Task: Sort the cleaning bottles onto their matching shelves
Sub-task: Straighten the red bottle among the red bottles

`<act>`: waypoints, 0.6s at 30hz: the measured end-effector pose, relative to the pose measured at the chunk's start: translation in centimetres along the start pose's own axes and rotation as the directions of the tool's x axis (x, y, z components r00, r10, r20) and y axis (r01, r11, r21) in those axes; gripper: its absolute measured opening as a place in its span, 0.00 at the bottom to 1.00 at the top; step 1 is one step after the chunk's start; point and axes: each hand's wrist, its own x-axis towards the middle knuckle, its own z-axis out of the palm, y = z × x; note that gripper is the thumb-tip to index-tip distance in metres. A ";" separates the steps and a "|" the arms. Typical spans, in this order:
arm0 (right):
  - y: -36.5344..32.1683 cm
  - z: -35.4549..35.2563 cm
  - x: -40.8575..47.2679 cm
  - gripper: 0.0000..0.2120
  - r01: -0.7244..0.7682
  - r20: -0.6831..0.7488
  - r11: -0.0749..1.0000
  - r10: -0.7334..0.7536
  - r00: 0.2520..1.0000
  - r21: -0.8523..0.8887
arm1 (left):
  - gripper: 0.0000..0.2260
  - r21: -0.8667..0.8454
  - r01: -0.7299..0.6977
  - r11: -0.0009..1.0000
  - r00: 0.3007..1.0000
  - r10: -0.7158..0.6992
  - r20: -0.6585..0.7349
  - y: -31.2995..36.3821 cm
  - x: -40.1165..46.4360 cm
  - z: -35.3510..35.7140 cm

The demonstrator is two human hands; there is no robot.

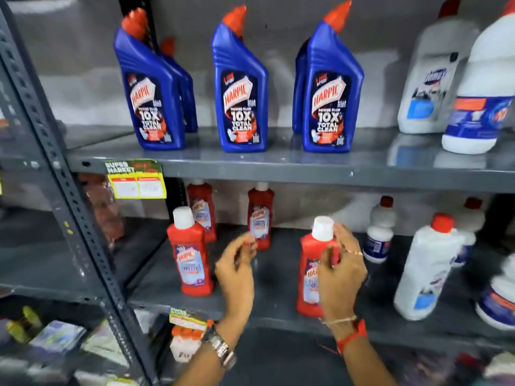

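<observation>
I see my right hand (341,271) wrapped around the front red bottle (309,277) on the middle shelf (278,316), fingers curled at its neck just under the white cap, the bottle standing upright near the shelf's front edge. My left hand (237,270) is loosely curled and holds nothing, hovering between that bottle and the red bottle at the left front (191,254). Two more red bottles (260,215) stand further back, so this stretch of shelf looks given over to the red ones.

Above, the blue bottles (241,87) stand in a tidy row on the upper shelf (278,165), with white bottles (434,71) to their right. White bottles (430,268) also fill the right of the middle shelf (the far-right ones are too blurred to read).

My judgement: the sorting is well along, colours already grouped by shelf section. What seems left is settling this red bottle into line with its fellows; whether more bottles wait out of view I cannot tell
</observation>
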 end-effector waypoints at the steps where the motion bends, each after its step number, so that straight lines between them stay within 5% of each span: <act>1: 2.6 -0.5 -0.5 0.22 -0.114 0.036 0.992 0.116 0.993 -0.059 | 0.16 0.065 0.088 0.994 0.995 -0.090 0.037 -2.3 -0.8 0.4; 4: 8.1 -1.8 -0.9 0.29 -0.338 0.237 0.917 0.384 0.892 -0.211 | 0.17 0.213 0.303 0.929 0.906 -0.350 0.237 -6.5 -2.3 2.7; 8: 11.0 -2.4 -1.5 0.16 -0.494 0.440 0.821 0.570 0.694 -0.286 | 0.24 0.335 0.311 0.890 0.755 -0.445 0.481 -9.1 -3.1 5.7; 18: 10.0 1.1 -3.8 0.13 -0.441 0.495 0.864 0.501 0.709 -0.242 | 0.16 0.368 0.265 0.891 0.830 -0.405 0.383 -10.5 -1.0 3.0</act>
